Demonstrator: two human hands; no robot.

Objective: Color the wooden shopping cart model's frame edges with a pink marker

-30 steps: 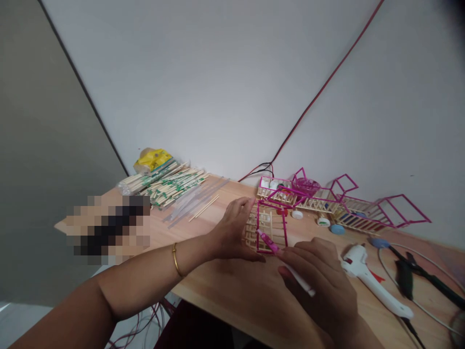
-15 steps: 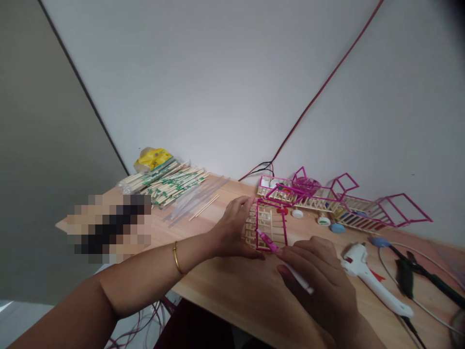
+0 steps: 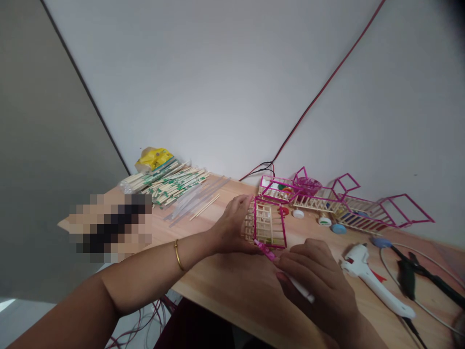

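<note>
Currently | left fingers (image 3: 237, 207) curled round stick frame (image 3: 269, 223) | right fingers (image 3: 296, 265) pinching slim tool (image 3: 267, 251), pink end at frame's corner

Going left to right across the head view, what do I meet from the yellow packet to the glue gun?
Yellow packet → two loose bamboo sticks → left hand → magenta-edged stick frame → right hand → white glue gun.

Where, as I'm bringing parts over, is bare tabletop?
Bare tabletop lies between the left hand, right hand and front edge; a smaller patch, between the loose sticks and left forearm. Crowded: the right, with the glue gun, and back right, with pink-framed models.
</note>
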